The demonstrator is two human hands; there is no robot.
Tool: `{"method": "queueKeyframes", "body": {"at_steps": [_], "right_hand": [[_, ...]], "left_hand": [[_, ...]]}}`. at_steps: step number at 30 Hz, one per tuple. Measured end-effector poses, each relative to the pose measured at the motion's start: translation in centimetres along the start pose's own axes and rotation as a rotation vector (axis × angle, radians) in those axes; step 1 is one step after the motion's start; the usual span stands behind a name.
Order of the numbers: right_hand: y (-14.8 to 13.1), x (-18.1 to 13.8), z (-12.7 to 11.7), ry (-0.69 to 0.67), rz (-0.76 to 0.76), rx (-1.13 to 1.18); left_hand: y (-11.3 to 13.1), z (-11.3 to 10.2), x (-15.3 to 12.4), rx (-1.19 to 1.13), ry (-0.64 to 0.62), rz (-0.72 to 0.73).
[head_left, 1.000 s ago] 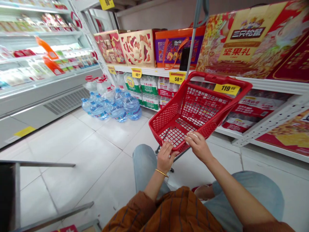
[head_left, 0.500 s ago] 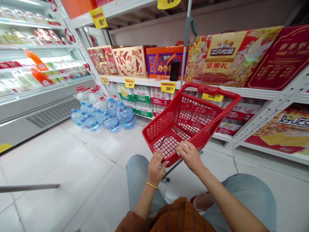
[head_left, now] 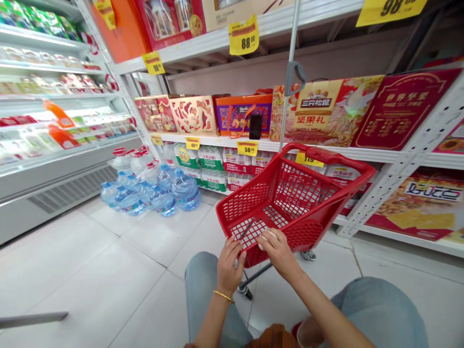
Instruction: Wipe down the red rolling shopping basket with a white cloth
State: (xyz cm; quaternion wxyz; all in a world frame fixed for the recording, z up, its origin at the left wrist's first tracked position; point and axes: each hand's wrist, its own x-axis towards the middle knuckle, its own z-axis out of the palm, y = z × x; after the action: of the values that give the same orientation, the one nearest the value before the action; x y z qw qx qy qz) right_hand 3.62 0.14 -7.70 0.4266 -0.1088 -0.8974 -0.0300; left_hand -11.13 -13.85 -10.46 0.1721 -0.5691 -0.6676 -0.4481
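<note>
A red plastic shopping basket on wheels [head_left: 326, 166] stands tilted in front of me, between my knees. My left hand [head_left: 228, 265] rests on its near rim with the fingers curled over the edge. Beside it, my right hand [head_left: 277, 251] is closed on a small white thing [head_left: 267, 235] at the same rim; I cannot make out what it is. A thin dark rod lies inside the basket on its mesh floor. A grey pull handle [head_left: 293, 77] rises from the basket's far side.
Shelves with gift boxes [head_left: 326, 113] and yellow price tags [head_left: 247, 147] run along the right and back. Several large water bottles [head_left: 152, 193] stand on the white tiled floor at the left. A chilled display case [head_left: 54, 145] lines the far left.
The view has tilted upward, showing higher shelves. The basket has shifted slightly towards me, and both hands stay at its near rim.
</note>
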Motion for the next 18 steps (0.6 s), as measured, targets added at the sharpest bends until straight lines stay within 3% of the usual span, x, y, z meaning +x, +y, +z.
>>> {"method": "queueKeyframes", "body": {"at_steps": [5,11,18], "right_hand": [[-0.1,0.3,0.0,0.057,0.007,0.003],[-0.6,0.3,0.2,0.035,0.031,-0.007],[-4.3,0.1,1.9,0.021,-0.002,-0.067]], "left_hand": [[0.2,0.3,0.5,0.051,-0.027,0.043],[-0.3,0.8,0.3,0.005,-0.064,0.017],[-1.0,1.6,-0.3,0.018,0.008,0.044]]}}
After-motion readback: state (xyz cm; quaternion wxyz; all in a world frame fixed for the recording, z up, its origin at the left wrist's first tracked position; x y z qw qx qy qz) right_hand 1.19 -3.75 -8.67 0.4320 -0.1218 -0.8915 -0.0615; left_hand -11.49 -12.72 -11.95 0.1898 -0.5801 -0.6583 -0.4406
